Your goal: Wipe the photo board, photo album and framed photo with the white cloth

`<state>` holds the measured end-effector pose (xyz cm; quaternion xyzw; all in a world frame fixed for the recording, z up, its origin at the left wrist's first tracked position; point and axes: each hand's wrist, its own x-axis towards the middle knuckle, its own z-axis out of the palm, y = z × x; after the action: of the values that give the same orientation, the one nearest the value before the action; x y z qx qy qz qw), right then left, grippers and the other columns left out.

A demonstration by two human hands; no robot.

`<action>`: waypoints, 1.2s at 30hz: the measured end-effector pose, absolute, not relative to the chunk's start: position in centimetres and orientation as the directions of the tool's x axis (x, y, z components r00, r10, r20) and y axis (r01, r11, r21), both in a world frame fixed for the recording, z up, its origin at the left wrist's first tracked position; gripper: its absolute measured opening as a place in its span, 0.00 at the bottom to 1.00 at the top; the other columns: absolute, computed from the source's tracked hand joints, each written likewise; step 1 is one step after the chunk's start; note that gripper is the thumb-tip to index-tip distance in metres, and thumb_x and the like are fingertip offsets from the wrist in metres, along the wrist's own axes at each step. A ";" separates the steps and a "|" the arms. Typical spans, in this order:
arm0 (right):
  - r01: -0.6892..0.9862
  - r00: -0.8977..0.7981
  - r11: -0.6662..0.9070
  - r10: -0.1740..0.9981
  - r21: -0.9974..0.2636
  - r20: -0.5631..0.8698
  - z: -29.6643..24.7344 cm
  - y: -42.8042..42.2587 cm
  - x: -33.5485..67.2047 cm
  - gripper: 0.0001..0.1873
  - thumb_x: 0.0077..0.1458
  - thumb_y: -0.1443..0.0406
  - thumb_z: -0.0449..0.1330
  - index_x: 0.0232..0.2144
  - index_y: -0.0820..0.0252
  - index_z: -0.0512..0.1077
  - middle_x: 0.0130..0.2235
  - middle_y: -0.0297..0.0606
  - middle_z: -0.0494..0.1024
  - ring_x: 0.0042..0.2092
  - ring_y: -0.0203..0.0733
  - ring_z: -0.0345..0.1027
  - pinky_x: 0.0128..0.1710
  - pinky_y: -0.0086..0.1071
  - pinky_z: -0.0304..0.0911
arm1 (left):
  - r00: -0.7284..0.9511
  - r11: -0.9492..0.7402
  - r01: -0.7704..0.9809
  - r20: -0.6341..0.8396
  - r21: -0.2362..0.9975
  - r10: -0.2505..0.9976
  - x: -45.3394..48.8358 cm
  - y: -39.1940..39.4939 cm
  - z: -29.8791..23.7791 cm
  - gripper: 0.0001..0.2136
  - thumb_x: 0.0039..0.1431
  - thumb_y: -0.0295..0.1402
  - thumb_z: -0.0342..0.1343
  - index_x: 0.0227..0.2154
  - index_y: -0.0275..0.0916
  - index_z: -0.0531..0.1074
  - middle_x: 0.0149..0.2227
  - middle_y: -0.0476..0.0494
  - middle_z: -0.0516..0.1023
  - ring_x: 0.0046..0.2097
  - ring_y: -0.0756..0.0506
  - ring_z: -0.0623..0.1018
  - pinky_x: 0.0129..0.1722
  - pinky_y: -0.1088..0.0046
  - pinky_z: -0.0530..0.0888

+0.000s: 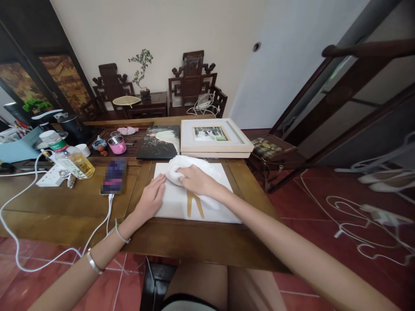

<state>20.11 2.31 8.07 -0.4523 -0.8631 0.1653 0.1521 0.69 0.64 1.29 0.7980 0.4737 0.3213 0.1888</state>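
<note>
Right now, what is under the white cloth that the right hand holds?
Under the white cloth in the right hand is a white panel. Nearer the person, two gold-coloured shapes show on it. The panel's surface directly beneath the cloth is covered, so I cannot see it.

Right hand (197, 181) curled over a bunched white cloth (177, 166), which rests on a white panel (171, 203) with gold marks (195, 205) at the near side of the wooden desk (220, 239); left hand (153, 198) laid flat at the panel's left edge. Just beyond the panel: a dark picture (155, 146) at left, a pale-framed picture (210, 134) at right, side by side. Farther left on the desk, a cabled phone (114, 176), pink cup (117, 147) and bottle of yellowish liquid (79, 162); far side, carved chairs (193, 71) flanking a potted plant (142, 73).
</note>
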 end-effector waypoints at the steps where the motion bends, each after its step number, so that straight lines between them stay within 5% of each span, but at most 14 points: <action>1: 0.726 -0.540 0.534 0.833 -0.434 0.121 8.2 3.1 19.6 0.17 0.53 0.71 0.43 0.35 0.63 0.72 0.40 0.43 0.78 0.42 0.47 0.69 0.45 0.35 0.58 | 0.345 -0.482 0.637 0.337 0.601 0.876 0.7 0.6 1.4 0.20 0.64 0.35 0.41 0.51 0.32 0.70 0.57 0.35 0.69 0.61 0.41 0.65 0.62 0.58 0.60; 9: 0.710 -0.544 0.538 0.829 -0.454 0.132 9.0 5.4 16.1 0.17 0.51 0.71 0.45 0.34 0.63 0.73 0.43 0.42 0.78 0.42 0.44 0.68 0.43 0.29 0.57 | 0.386 -0.528 0.627 0.361 0.573 0.849 0.5 0.5 1.8 0.17 0.63 0.33 0.43 0.49 0.35 0.71 0.52 0.37 0.74 0.56 0.42 0.71 0.59 0.60 0.64; 18: 0.837 -0.368 0.369 0.926 -0.405 0.084 8.4 3.8 26.7 0.17 0.53 0.68 0.43 0.33 0.64 0.72 0.43 0.47 0.77 0.43 0.48 0.68 0.42 0.35 0.60 | 0.379 -0.517 0.614 0.352 0.596 0.856 0.4 0.7 0.8 0.18 0.62 0.34 0.44 0.52 0.33 0.69 0.57 0.34 0.68 0.61 0.42 0.64 0.62 0.57 0.59; 24: 0.868 -0.349 0.343 0.936 -0.358 0.049 6.8 -1.5 29.1 0.15 0.51 0.69 0.45 0.33 0.59 0.71 0.35 0.41 0.78 0.44 0.51 0.69 0.50 0.43 0.58 | 0.377 -0.507 0.626 0.339 0.593 0.862 0.5 0.5 1.1 0.19 0.62 0.33 0.44 0.52 0.32 0.69 0.58 0.34 0.67 0.62 0.42 0.64 0.62 0.56 0.59; 30: 0.784 -0.540 0.435 0.830 -0.443 -0.140 8.3 -10.2 28.8 0.16 0.47 0.71 0.48 0.34 0.55 0.72 0.55 0.38 0.70 0.61 0.54 0.54 0.58 0.50 0.52 | 0.379 -0.509 0.617 0.340 0.600 0.860 0.6 0.5 1.2 0.18 0.62 0.33 0.45 0.52 0.33 0.69 0.58 0.34 0.67 0.62 0.41 0.63 0.62 0.55 0.58; 36: 0.827 -0.450 0.344 0.879 -0.445 -0.156 7.5 -9.1 30.1 0.19 0.47 0.68 0.50 0.41 0.54 0.72 0.54 0.41 0.71 0.63 0.55 0.51 0.54 0.48 0.58 | 0.372 -0.512 0.607 0.352 0.608 0.859 0.5 0.6 1.0 0.18 0.61 0.34 0.46 0.52 0.35 0.69 0.58 0.36 0.68 0.62 0.41 0.64 0.62 0.55 0.58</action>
<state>30.11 -9.08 7.51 -0.5215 -0.8178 0.2368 0.0556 0.54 0.59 1.03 0.8056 0.4548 0.3274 0.1925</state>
